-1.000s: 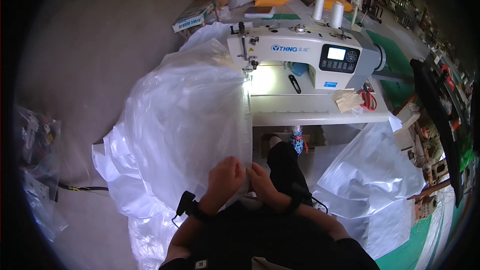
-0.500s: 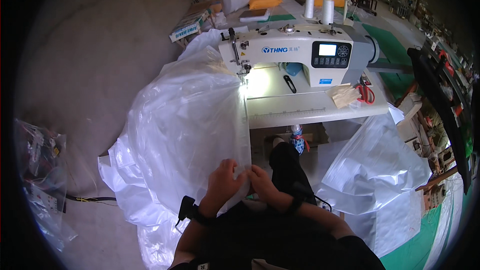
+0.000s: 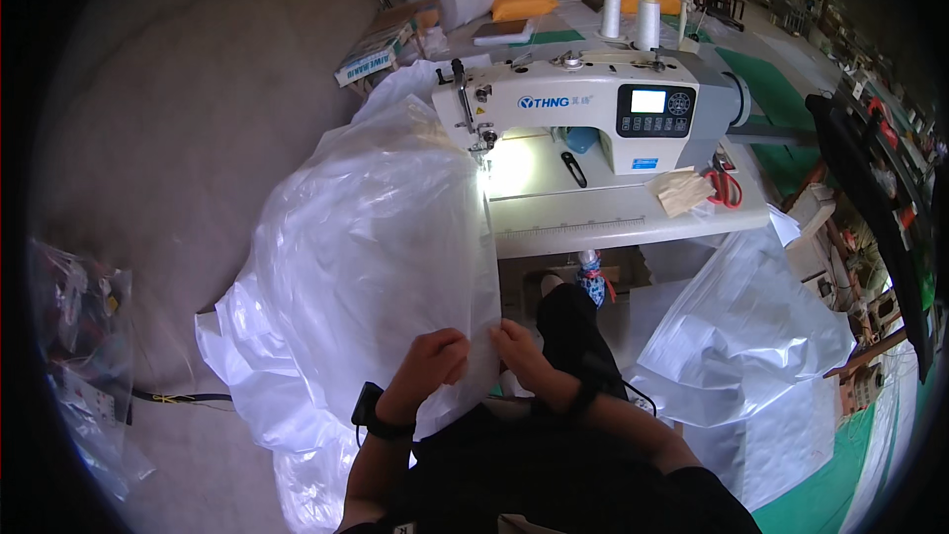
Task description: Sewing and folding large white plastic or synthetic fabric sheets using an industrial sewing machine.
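A large sheet of translucent white plastic point(image 3: 366, 247) drapes from the sewing machine point(image 3: 603, 104) down toward my lap. Its right edge runs from the lit needle area to my hands. My left hand point(image 3: 433, 364) is closed on the sheet a little in from that edge, fingers curled. Just to the right, my right hand point(image 3: 521, 351) pinches the edge itself between thumb and fingers. A small gap separates the two hands. The far end of the sheet lies under the machine's needle head.
On the machine bed are a black thread snipper point(image 3: 573, 169), a tan scrap point(image 3: 680, 192) and red-handled scissors point(image 3: 727, 188). Two white thread cones point(image 3: 647, 24) stand behind. More white plastic sheeting point(image 3: 741, 336) hangs at right. A clear bag point(image 3: 84, 346) sits on the left floor.
My hands have moved slightly apart: the left shifted a little left, the right a little right and up along the sheet's edge. The machine has stayed in place.
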Demonstrator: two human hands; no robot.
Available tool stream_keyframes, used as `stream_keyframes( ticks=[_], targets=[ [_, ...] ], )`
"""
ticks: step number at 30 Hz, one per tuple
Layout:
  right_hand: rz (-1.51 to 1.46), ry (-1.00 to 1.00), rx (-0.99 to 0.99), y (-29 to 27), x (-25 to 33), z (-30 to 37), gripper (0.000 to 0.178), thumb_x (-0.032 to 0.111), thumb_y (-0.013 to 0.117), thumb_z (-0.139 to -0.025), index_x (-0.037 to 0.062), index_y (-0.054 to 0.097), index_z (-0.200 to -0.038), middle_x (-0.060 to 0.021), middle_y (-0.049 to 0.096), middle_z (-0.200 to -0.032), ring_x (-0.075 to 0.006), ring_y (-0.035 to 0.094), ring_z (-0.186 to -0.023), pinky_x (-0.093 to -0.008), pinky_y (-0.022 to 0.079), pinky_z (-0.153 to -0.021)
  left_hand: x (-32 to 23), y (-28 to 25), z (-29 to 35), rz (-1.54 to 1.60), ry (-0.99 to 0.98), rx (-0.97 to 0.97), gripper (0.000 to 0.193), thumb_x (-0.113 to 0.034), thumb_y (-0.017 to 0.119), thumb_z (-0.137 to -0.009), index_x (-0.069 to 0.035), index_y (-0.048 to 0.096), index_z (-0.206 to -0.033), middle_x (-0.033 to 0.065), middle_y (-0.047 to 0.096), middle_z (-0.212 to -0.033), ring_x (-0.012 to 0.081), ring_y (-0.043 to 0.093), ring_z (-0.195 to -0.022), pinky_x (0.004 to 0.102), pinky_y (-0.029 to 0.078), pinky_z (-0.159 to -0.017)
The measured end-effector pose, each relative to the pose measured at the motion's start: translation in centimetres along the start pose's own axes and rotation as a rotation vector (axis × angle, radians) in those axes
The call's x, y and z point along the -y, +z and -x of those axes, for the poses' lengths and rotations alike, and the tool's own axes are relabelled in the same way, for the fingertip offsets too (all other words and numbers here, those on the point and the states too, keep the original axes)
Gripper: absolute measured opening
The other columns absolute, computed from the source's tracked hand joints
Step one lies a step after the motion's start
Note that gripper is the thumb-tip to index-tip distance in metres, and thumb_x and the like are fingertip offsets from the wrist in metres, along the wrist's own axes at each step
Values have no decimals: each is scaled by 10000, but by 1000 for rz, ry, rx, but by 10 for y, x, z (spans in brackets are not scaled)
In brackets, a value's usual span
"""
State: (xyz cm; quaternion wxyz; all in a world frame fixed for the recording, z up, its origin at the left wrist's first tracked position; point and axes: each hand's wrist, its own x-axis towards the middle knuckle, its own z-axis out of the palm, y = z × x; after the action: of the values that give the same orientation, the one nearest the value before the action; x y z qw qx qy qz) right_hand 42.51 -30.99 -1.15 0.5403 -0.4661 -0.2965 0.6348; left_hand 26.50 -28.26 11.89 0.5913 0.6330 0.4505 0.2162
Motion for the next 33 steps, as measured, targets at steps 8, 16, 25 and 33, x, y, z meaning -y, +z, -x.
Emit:
stream_keyframes(
  ticks=[8, 16, 25, 33],
  targets=[
    [752, -827, -410, -10, 56, -39, 302, 244, 572, -922, 5, 540, -1104, -118, 618, -1003, -211, 656, -797, -328, 530, -606, -2, -7, -1, -624, 428, -48, 67, -109, 592, -819, -47, 616, -807, 88, 570, -608, 245, 569, -534, 322, 457, -542],
    [-6, 181, 7, 9, 69, -60, 279, 239, 482, -971, -20, 553, -1048, -147, 666, -829, -264, 684, -654, -342, 564, -549, 3, 3, -30, -857, 408, 212, 202, -266, 620, -852, -66, 636, -831, 141, 616, -708, 343, 617, -672, 407, 504, -633],
    [107, 285, 118, 2, 47, -32, 264, 214, 441, -979, -11, 579, -988, -135, 673, -822, -249, 689, -654, -344, 572, -537, 7, -14, -122, -1085, 291, -305, 309, -359, 612, -857, -51, 605, -840, 174, 646, -818, 359, 628, -768, 455, 487, -665],
    [609, 70, -87, -14, 37, -14, 399, 378, 528, -936, -6, 589, -1021, -148, 679, -848, -232, 683, -721, -304, 519, -575, 29, 14, -97, -881, 435, -410, 173, -190, 576, -839, -49, 538, -746, 161, 624, -764, 400, 612, -700, 503, 465, -614]
  ],
)
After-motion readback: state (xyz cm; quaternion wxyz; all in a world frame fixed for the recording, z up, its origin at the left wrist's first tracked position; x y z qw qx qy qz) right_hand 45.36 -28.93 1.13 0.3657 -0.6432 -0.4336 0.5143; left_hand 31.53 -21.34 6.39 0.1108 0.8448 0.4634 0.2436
